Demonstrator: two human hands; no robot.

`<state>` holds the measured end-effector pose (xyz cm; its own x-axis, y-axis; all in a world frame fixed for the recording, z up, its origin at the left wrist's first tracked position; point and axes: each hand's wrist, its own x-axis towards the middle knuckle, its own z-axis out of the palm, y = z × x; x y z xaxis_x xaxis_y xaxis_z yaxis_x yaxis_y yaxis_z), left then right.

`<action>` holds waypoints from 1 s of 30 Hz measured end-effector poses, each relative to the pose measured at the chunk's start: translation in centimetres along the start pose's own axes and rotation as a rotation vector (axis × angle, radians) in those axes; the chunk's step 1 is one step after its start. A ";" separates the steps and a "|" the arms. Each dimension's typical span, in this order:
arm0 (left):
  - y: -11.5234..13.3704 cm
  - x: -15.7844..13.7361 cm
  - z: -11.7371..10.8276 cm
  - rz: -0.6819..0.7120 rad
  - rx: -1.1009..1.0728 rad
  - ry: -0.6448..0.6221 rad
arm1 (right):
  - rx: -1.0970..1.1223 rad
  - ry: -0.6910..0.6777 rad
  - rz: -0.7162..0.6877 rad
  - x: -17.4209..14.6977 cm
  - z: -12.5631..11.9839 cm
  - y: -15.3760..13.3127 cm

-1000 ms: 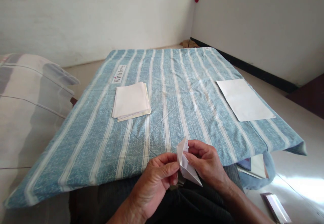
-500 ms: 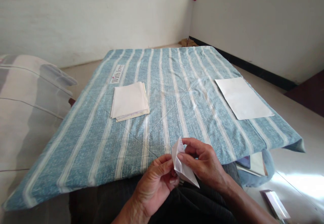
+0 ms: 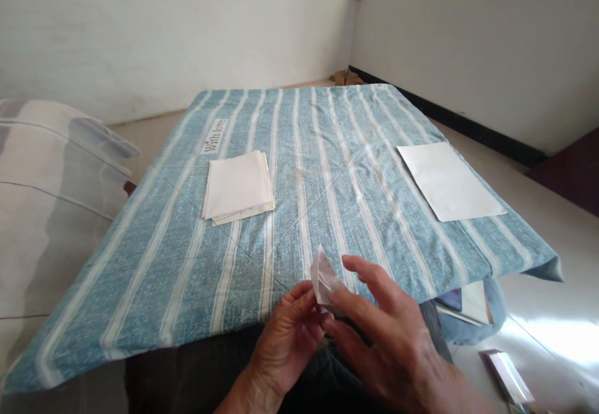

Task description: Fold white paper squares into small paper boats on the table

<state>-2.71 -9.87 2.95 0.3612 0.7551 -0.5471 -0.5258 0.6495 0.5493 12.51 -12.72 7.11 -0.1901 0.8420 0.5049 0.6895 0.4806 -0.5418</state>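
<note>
A small folded piece of white paper point(image 3: 322, 280) is held up near the table's front edge, one corner pointing upward. My left hand point(image 3: 290, 339) pinches its lower left side between thumb and fingers. My right hand point(image 3: 388, 320) is at the paper's right side, fingers spread and slightly blurred. One of its fingers reaches into or against the paper's fold, and its index finger is stretched out apart from it. The lower part of the paper is hidden behind the right hand.
A striped blue cloth point(image 3: 187, 258) covers the table. On it lie a stack of paper sheets point(image 3: 238, 186) at left and a white sheet point(image 3: 449, 180) at right. Beneath the right edge, a blue stool point(image 3: 498, 314) bears papers. A flat shiny object point(image 3: 510, 376) lies on the floor.
My right hand has loosened its pinch on the folded paper and spread its fingers, moving lower. The paper has tilted and shifted slightly left in my left hand.
</note>
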 end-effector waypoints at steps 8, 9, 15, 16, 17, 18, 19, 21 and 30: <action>-0.6 0.3 1.2 0.153 -0.082 0.027 | -0.274 0.155 -0.093 -0.2 3.0 0.2; -0.6 0.3 1.2 0.175 -0.071 0.040 | -0.239 0.137 -0.038 -0.2 3.1 0.2; -1.0 0.7 0.9 0.264 -0.041 0.057 | 0.198 0.097 0.337 -0.1 3.6 0.4; -1.0 0.7 0.9 0.270 -0.037 0.055 | 0.257 0.089 0.375 0.0 3.7 0.6; -1.1 0.8 0.8 0.275 -0.033 0.051 | 0.315 0.073 0.416 0.1 3.7 0.7; -1.1 0.8 0.8 0.276 -0.030 0.050 | 0.373 0.052 0.460 0.2 3.7 0.8; -1.1 0.8 0.7 0.273 -0.030 0.048 | 0.429 0.027 0.502 0.2 3.7 1.0; -1.1 0.9 0.7 0.252 -0.044 0.041 | 0.512 -0.025 0.567 0.4 3.7 1.2; -0.9 1.2 0.4 0.173 -0.141 0.011 | 0.445 -0.050 0.466 0.0 4.2 1.1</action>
<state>-1.55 -9.49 2.06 0.2483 0.8524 -0.4602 -0.6821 0.4911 0.5418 10.32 -11.14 3.74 0.0193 0.9922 0.1232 0.3539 0.1085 -0.9290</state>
